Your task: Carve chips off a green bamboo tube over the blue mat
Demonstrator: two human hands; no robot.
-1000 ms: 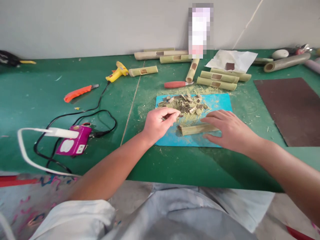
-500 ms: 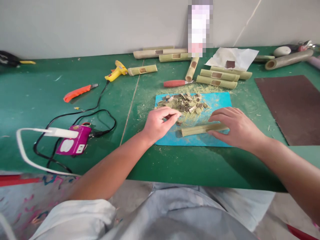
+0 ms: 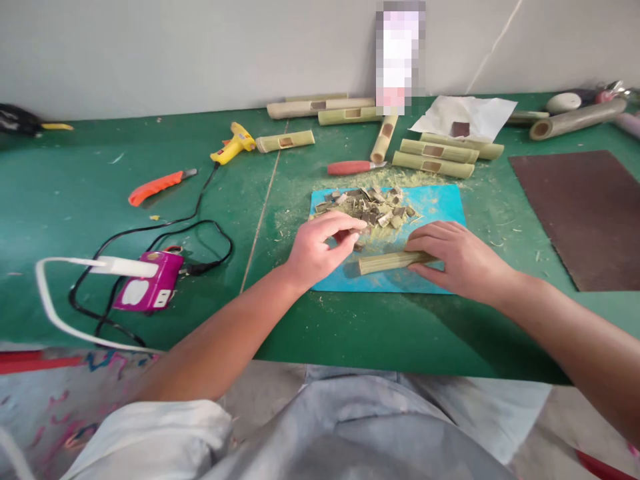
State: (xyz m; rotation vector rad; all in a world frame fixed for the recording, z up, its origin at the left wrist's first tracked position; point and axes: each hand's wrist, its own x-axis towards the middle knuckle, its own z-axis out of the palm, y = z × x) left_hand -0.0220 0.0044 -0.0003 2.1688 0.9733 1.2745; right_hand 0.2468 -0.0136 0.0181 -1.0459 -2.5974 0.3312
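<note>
A pale green bamboo tube (image 3: 385,262) lies on the blue mat (image 3: 333,277). My right hand (image 3: 457,257) has its fingers and thumb closed around the tube's right end, covering that part. Left of the tube, my left hand (image 3: 325,247) hovers low with thumb and forefinger close together. Whatever sits in that pinch is too small and hidden to name. Just beyond my left fingertips is a heap of bamboo chips (image 3: 383,208) with fine shavings.
A red-handled knife (image 3: 350,167) and several notched bamboo tubes (image 3: 433,164) lie behind the mat. To the left are an orange cutter (image 3: 157,188), a yellow glue gun (image 3: 233,143) and a purple power block (image 3: 150,280) with cords. A brown sheet (image 3: 575,213) lies right.
My right hand has moved slightly left and closed on the bamboo tube, which has shifted a little left. The thumb and forefinger of my left hand have parted slightly.
</note>
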